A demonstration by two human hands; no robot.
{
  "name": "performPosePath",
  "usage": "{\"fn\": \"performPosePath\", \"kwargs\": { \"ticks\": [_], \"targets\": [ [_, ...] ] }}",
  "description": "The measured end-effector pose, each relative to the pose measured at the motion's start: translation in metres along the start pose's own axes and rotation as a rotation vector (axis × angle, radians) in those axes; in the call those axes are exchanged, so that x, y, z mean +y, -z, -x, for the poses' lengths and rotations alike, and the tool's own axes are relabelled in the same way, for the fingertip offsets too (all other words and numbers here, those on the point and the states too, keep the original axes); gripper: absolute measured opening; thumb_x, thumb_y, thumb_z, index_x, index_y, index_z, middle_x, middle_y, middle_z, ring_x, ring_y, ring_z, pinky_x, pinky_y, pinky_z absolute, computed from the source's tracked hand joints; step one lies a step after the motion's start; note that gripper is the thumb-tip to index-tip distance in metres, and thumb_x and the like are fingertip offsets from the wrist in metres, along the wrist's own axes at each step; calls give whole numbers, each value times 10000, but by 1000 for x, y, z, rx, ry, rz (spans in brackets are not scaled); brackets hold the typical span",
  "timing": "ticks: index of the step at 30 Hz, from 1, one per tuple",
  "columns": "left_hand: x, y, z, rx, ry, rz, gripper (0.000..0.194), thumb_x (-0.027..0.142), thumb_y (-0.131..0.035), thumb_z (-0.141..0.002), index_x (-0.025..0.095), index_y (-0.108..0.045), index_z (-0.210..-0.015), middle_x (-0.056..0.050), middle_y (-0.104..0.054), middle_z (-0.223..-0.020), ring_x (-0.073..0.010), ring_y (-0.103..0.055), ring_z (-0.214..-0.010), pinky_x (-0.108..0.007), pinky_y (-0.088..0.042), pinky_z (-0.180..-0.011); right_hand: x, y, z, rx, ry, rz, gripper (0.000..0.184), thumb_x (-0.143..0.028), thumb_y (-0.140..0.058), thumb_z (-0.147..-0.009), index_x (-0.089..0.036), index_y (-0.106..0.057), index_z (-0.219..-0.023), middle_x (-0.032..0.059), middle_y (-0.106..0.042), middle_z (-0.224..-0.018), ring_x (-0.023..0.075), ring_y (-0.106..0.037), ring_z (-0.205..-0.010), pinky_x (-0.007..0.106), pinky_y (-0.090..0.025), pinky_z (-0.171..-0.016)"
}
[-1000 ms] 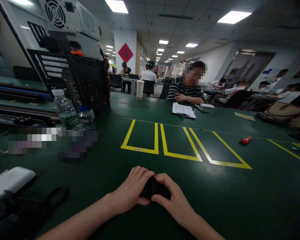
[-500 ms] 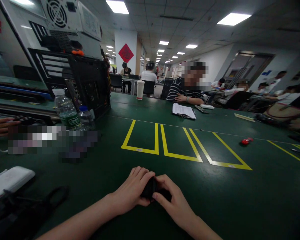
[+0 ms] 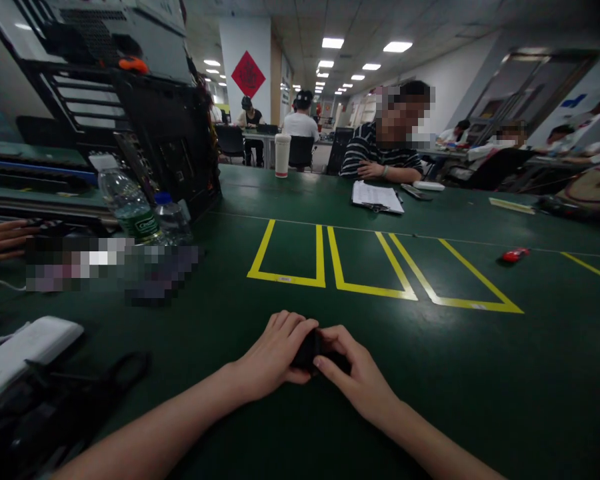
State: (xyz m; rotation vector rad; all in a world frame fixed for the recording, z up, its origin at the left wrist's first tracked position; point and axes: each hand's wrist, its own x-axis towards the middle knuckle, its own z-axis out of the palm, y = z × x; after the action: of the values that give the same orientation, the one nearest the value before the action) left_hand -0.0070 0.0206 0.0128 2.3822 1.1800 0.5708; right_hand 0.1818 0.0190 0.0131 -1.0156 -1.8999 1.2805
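Hiding most of the black object (image 3: 307, 351), your left hand (image 3: 282, 350) is curling over its left side while your right hand (image 3: 351, 367) is pinching its right side, so its full shape is staying unclear. Dark and compact, it is resting on the green table (image 3: 460, 393), nearer you than the yellow tape outlines (image 3: 300, 281); beyond them, a clipboard (image 3: 377, 197) is lying.

The green tabletop (image 3: 460, 380) looks smooth, faintly glossy.
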Motion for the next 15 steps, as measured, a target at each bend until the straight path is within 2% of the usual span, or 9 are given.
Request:
{"fn": "performPosePath", "kwargs": {
  "ticks": [4,8,15],
  "targets": [
    [-1,-2,-1,-22,-15,-32,690,189,-695,-678,235,-301,-1242,-64,-441,-1171,-251,-419,-1031,-400,-358,-870,7,2,1,26,86,53,248,-203,-605,-762,-218,-517,-994,33,-529,-1000,187,-540,-932,366,-450,-841],
    [1,3,-1,-51,-13,-37,640,198,-675,-704,222,-310,-1229,-68,-439,-1168,-245,-424,-1025,-389,-371,-859,10,3,-1,30,37,-71,154,-231,-566,-802,-215,-519,-948,14,-530,-937,158,-563,-852,322,-492,-746],
    [-2,-4,-2,-9,-19,-78,661,187,-680,-688,250,-299,-1224,-57,-446,-1158,-254,-428,-1029,-396,-361,-852,7,4,-3,-27,7,-84,243,-207,-565,-801,-208,-485,-1031,22,-557,-982,165,-563,-922,358,-472,-826]
  ]
}}
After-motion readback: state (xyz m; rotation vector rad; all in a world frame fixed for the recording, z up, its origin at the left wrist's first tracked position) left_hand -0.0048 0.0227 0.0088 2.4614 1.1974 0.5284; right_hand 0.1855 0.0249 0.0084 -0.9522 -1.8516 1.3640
